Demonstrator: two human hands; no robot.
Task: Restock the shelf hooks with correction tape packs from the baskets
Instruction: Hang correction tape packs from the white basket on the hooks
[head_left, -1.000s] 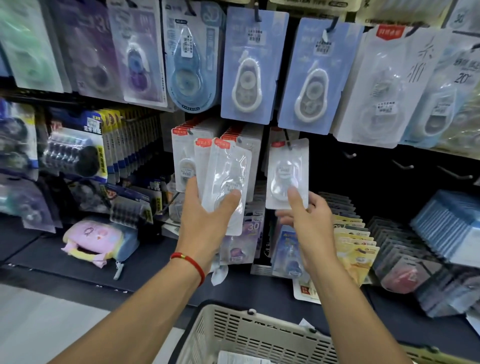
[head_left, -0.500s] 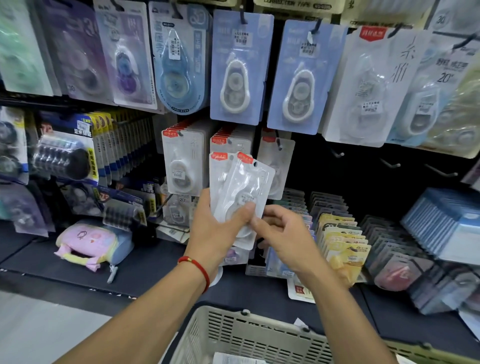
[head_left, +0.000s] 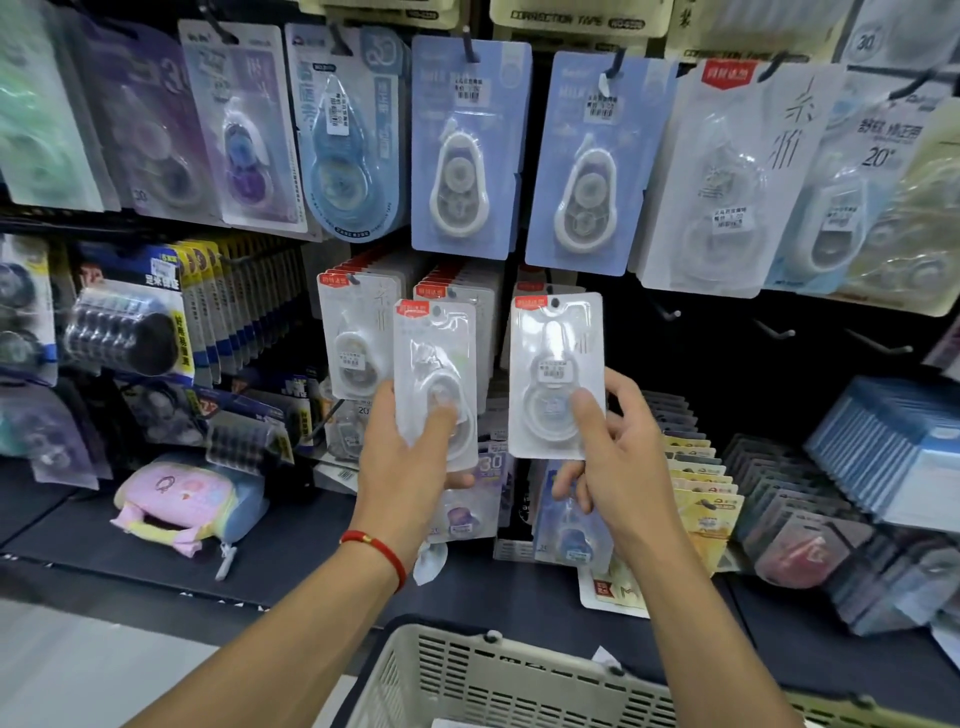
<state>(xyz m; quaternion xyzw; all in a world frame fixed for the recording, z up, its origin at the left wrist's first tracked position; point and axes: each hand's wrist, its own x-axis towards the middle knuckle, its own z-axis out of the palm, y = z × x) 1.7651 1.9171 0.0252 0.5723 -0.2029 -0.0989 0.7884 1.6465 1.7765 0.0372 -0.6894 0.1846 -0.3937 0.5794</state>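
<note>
I hold one pack (head_left: 555, 374) in my right hand (head_left: 618, 462), thumb on the blister face and fingers (head_left: 621, 384) curled behind its right edge, so the fingers are clamped on it. My left hand (head_left: 405, 452) grips the spare packs (head_left: 435, 379), thumb across the front, fingers clamped behind; I cannot tell how many it holds. The pack sits just right of the spare packs and directly in front of a hook that already carries stock (head_left: 530, 287). Its hang hole is at the top, beside the red label. Risk, as I judge it: the hole misses the hook tip and the card buckles, or the pack slips from a grip set low on the blister. A further risk is that the spare packs fan out and drop toward the basket (head_left: 467, 670) below. Open room lies right of the pack, where bare hooks (head_left: 774, 330) stand against the dark back panel. Above the pack, the lower edges of the blue packs (head_left: 574, 171) limit upward travel.
</note>
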